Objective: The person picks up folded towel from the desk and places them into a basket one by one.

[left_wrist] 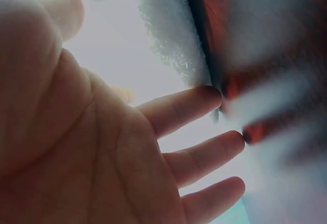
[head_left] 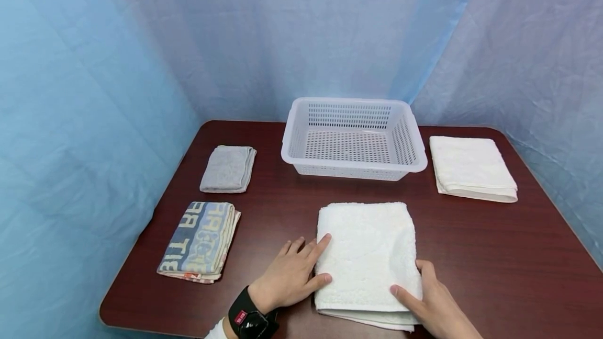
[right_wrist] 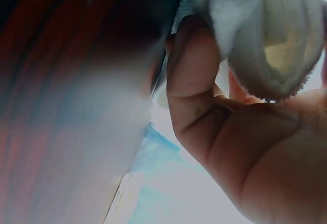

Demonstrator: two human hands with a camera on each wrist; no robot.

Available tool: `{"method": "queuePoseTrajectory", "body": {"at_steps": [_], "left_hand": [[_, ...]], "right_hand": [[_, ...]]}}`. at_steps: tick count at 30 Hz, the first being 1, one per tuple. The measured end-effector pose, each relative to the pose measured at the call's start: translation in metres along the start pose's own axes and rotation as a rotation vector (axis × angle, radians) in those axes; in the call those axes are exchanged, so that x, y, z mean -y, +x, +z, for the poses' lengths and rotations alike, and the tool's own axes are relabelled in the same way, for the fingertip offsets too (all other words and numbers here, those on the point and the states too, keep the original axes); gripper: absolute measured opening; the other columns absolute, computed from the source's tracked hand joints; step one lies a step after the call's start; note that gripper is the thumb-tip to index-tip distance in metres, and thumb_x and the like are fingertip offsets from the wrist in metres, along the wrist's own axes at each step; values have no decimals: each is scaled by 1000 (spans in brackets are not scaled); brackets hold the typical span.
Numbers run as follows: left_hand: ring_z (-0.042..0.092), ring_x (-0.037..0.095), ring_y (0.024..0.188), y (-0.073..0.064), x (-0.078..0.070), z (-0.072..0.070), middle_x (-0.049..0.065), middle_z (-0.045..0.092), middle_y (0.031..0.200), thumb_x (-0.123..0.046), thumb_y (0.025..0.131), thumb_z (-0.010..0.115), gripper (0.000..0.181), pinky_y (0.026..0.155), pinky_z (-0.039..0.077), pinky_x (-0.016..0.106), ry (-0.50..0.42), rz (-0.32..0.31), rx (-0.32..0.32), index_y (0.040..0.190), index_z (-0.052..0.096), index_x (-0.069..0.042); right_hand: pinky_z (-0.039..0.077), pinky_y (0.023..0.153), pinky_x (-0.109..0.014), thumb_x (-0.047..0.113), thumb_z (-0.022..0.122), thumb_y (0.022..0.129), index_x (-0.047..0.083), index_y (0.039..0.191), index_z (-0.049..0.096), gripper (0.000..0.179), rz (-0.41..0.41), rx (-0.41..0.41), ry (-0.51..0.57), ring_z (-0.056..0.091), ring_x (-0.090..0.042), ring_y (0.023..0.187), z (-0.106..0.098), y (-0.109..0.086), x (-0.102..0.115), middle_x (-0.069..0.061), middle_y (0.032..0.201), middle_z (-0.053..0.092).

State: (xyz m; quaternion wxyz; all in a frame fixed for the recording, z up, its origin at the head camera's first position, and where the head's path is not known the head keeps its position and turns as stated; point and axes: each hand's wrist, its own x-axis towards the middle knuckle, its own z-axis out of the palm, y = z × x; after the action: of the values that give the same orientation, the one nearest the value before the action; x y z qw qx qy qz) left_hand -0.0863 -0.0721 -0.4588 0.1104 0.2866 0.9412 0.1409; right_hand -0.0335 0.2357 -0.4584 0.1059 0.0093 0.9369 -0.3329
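The near white towel [head_left: 365, 255] is best kept square, its left edge touched by the outspread left hand [head_left: 289, 277], its right pinched by the right hand [head_left: 435, 298].

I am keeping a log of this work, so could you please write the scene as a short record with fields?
Surface: dark reddish-brown table
Towel being handled: front white towel, folded
Left hand: thumb and forefinger touch the towel's left edge
Right hand: pinches the towel's right edge, thumb on top
Basket: white plastic with holes, beyond that towel
Left side: grey cloth, folded, beyond a folded patterned towel
Right side: second white towel, folded, beside the basket
Background: blue curtain
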Motion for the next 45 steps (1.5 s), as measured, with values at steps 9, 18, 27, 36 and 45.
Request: {"method": "queuePoseTrajectory", "body": {"at_steps": [9,18,27,36,45], "left_hand": [[39,40,140,1,1,1,13,48,149,-63,100,35,76,113,30,56,14,7,-17,161,15,-23],[36,41,141,2,1,3,16,45,151,-63,100,36,75,114,27,57,5,7,-20,161,18,-22],[33,39,143,3,1,4,14,44,152,-64,100,35,75,114,27,57,0,13,0,161,17,-24],[32,39,144,2,1,3,14,44,151,-62,100,37,74,114,28,57,-15,30,15,161,16,-25],[30,37,146,2,0,4,16,43,151,-59,101,38,73,114,30,54,-13,66,22,161,13,-26]], "right_hand": [[49,84,-43,41,72,90,-3,135,31,75,4,5,5,61,-27,104,1,0,2,-21,118,61],[48,89,-50,40,72,90,-6,136,29,78,0,15,19,60,-33,109,4,-1,3,-26,122,58],[49,86,-49,38,72,90,-6,134,30,75,-17,3,15,60,-32,107,4,-2,3,-26,120,59],[48,89,-50,39,72,90,-6,135,29,76,-9,16,34,59,-33,109,4,-1,5,-26,123,57],[48,87,-48,37,75,89,-6,134,30,76,-16,-2,22,60,-31,106,6,-1,5,-24,120,58]]}}
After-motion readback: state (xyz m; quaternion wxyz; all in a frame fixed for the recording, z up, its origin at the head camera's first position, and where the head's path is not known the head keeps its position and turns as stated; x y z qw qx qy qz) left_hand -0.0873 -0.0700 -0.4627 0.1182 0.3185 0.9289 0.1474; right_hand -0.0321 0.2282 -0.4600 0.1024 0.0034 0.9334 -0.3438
